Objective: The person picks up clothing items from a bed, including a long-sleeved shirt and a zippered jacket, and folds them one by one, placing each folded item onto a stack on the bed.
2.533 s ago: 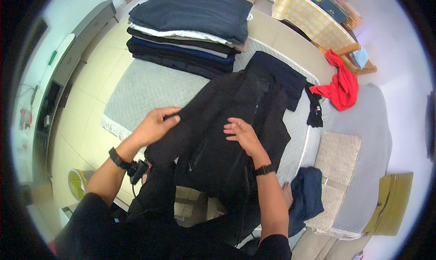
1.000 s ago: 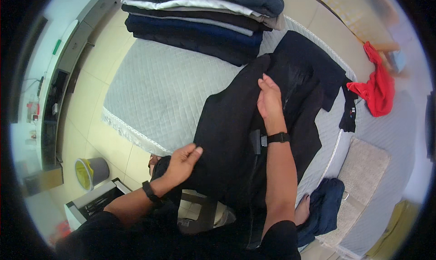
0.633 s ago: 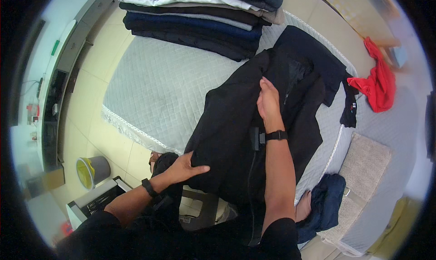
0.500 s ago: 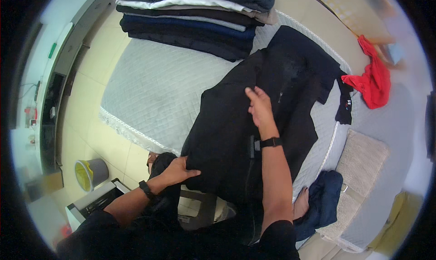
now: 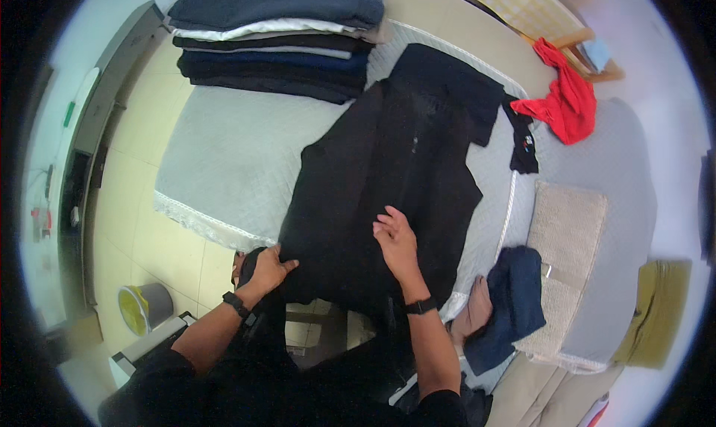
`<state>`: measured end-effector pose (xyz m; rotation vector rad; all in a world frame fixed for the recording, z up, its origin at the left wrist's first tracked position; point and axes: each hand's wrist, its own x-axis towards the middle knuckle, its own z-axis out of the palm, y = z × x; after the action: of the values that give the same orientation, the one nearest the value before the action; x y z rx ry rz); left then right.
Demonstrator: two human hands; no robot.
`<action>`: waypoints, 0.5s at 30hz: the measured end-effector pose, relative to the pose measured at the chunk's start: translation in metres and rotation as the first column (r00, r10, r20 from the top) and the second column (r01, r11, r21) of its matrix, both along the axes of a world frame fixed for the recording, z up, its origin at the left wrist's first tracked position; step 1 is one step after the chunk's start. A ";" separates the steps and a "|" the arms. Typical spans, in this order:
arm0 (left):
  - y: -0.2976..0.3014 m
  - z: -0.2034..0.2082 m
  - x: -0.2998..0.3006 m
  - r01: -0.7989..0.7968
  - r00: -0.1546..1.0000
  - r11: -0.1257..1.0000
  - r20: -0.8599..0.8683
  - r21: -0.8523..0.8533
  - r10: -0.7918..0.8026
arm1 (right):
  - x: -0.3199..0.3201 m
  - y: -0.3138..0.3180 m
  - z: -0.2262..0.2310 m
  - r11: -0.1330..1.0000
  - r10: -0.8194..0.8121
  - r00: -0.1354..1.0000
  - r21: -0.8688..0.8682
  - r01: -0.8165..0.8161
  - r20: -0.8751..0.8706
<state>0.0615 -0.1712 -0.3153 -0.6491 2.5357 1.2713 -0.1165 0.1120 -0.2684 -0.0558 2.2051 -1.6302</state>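
A black zip jacket lies spread flat across the grey quilted cover, a short zip line showing near its collar end. At its lower left edge my left hand grips the cloth, thumb on top and fingers mostly out of sight. Over the lower middle of the jacket is my right hand, fingers loosely bent and apart, holding nothing. Under the jacket's far end lies a dark navy garment. A small black cloth piece with a printed mark rests beside it.
A tall stack of folded clothes stands at the far left of the quilted cover. To the right are a red garment, a beige cushion and navy clothing. A lined bin stands on the floor.
My right hand has come down the jacket toward its near end. My left hand stays at the lower left edge. The whole view has shifted, with the far things now further left.
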 end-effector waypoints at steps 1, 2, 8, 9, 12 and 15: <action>0.004 0.004 0.000 0.021 1.000 1.000 0.002 0.012 -0.021 | 0.011 0.023 0.009 0.999 -0.034 0.999 -0.011 0.034 -0.003; 0.008 0.010 -0.001 -0.035 0.999 0.998 0.013 -0.047 0.035 | 0.021 0.045 0.017 0.998 -0.063 0.998 -0.023 0.063 -0.003; 0.017 0.006 0.011 -0.071 0.997 0.988 -0.033 -0.139 0.067 | 0.082 0.182 0.014 0.785 -0.317 0.908 0.462 0.413 -0.272; 0.021 0.009 0.009 -0.023 1.000 0.988 0.000 -0.150 0.023 | 0.095 0.200 0.009 0.775 -0.329 0.904 0.468 0.424 -0.274; 0.014 -0.003 0.014 0.056 0.998 0.994 0.025 -0.092 -0.054 | 0.107 0.203 0.014 0.735 -0.308 0.938 0.667 0.127 0.161; 0.000 -0.006 0.012 0.073 0.992 0.988 0.092 0.133 -0.085 | 0.106 0.195 0.017 0.730 -0.219 0.970 0.678 0.088 0.110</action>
<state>0.0735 -0.1715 -0.3214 -0.5625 2.3538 1.3293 -0.0106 0.3074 -0.2514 0.4742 2.5562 -0.7632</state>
